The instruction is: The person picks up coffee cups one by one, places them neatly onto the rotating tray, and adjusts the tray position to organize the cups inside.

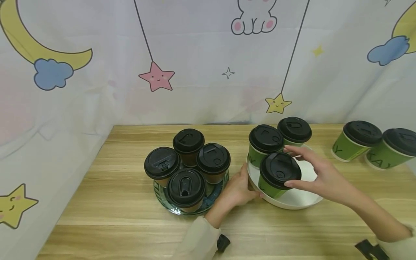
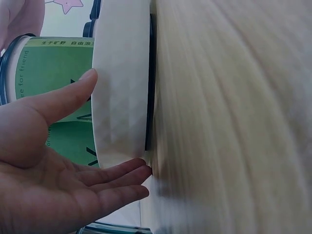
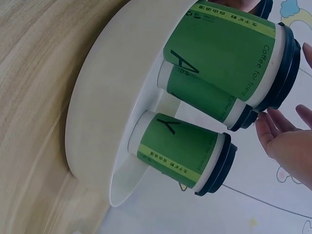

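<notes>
A green paper coffee cup [image 1: 276, 177] with a black lid stands near the front of a round white dish [image 1: 307, 180]. Over its lid my right hand [image 1: 320, 178] spreads thumb and fingers; a narrow gap shows by the thumb in the right wrist view. Two similar cups, one at left [image 1: 265, 142] and one behind [image 1: 294, 130], also stand in the dish. My left hand [image 1: 237, 189] rests against the dish's left side. In the left wrist view its straight thumb meets the rim and its extended fingers touch near the base.
A patterned glass plate [image 1: 175, 209] bears several brown cups with black lids, just left of the dish. Two more green cups, one nearer [image 1: 355, 139] and one further right [image 1: 391, 150], stand on the wooden table [image 1: 107, 195]. A printed cloth [image 1: 201, 101] hangs behind.
</notes>
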### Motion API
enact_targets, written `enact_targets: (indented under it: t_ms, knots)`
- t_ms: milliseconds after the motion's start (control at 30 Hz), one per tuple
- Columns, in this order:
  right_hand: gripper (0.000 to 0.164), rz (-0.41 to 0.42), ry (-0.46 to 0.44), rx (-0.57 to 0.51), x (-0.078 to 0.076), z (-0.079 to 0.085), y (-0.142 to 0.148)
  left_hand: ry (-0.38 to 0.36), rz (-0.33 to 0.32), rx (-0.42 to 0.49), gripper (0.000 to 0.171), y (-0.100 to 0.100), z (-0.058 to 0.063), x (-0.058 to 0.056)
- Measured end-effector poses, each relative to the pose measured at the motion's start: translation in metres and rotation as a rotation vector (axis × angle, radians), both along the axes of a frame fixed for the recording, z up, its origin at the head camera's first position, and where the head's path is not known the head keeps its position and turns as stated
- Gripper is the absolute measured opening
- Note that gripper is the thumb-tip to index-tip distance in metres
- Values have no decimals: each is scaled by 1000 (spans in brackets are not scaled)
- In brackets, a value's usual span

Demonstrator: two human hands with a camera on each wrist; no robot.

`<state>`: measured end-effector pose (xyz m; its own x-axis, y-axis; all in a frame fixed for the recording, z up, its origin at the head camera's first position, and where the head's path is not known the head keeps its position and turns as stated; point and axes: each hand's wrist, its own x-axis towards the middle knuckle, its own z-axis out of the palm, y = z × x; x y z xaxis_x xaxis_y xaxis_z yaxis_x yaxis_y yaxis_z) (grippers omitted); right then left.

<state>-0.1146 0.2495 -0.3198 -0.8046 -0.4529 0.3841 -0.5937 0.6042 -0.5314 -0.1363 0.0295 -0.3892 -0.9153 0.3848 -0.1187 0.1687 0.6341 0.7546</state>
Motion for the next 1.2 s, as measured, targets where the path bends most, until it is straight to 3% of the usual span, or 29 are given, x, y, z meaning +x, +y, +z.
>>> enact_targets:
  t_ms: [167,367,467,767,1000,1200]
  knots:
    - [80,-58,-43,10,2,3,9,4,0,5,98,0,0,0]
    - [79,-86,23,-13,-3,3,27,7,-4,16,97,0,0,1]
    - [75,-131,7,-25,-5,4,38,6,-6,25,96,-1,0,1]
    - [66,-304,-110,48,-20,1,77,-34,1,24,95,-1,2,3]
    - [73,-455,-183,88,-32,-4,108,-17,-11,4,81,-3,5,5]
    - [77,-563,-196,122,-42,-14,131,-32,-15,15,81,-4,6,5]
